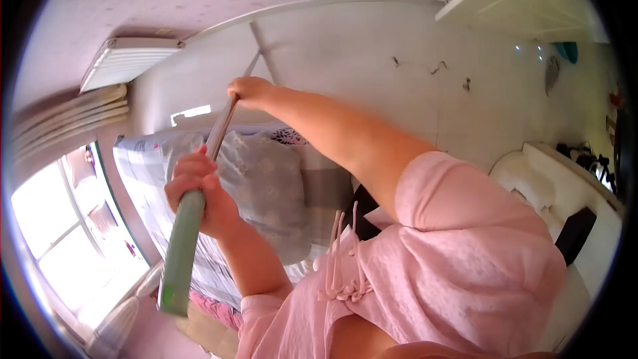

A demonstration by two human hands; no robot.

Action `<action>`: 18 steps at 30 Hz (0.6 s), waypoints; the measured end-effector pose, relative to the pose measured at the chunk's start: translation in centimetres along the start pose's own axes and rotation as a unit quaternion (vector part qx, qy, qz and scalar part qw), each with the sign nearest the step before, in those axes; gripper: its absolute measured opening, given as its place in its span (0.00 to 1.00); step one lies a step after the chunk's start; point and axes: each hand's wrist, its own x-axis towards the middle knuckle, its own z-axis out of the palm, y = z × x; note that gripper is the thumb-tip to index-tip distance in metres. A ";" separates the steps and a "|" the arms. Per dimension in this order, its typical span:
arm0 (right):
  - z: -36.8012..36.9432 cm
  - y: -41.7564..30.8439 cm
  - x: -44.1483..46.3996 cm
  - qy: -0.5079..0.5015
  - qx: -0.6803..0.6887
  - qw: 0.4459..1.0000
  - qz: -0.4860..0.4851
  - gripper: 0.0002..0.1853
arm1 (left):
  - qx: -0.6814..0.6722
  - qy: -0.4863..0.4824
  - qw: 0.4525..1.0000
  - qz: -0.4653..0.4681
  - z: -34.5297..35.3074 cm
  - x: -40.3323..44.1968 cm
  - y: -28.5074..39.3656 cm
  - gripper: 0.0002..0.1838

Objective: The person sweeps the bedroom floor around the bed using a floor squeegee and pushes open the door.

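A long flat mop (224,119) with a metal pole runs diagonally from lower left to the upper middle. My left hand (207,189) is closed around it where the pole meets the thick green grip (179,262). Farther along the pole, my right hand (251,92) is wrapped around the metal shaft. At the far end, the narrow, bar-like mop head (264,52) lies against the pale floor (345,46). Several small dark clumps (438,66) lie on the floor to the right of the mop head.
A bed (139,159) with grey bedding (259,186) is beneath my arms. A white radiator (133,61) hangs at the upper left, above a bright window (73,239). At the upper right is a white door panel (525,0). Whitish padded furniture (525,179) stands at the right.
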 end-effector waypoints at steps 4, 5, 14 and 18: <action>-0.7 0.6 -2.9 0.037 -0.016 0.999 0.018 0.05 | -0.094 -0.049 0.994 0.003 1.2 -0.4 0.2 0.21; -1.4 0.2 -4.0 0.052 -0.020 0.998 0.013 0.05 | -0.126 -0.060 0.990 0.014 1.4 -0.1 0.8 0.21; -7.1 -7.0 -19.5 0.170 -0.109 0.979 0.016 0.07 | -0.311 -0.053 0.949 0.024 -0.1 1.1 11.6 0.16; -9.8 -5.4 -24.5 0.199 -0.129 0.971 0.033 0.09 | -0.380 -0.095 0.920 -0.012 1.7 1.1 13.8 0.20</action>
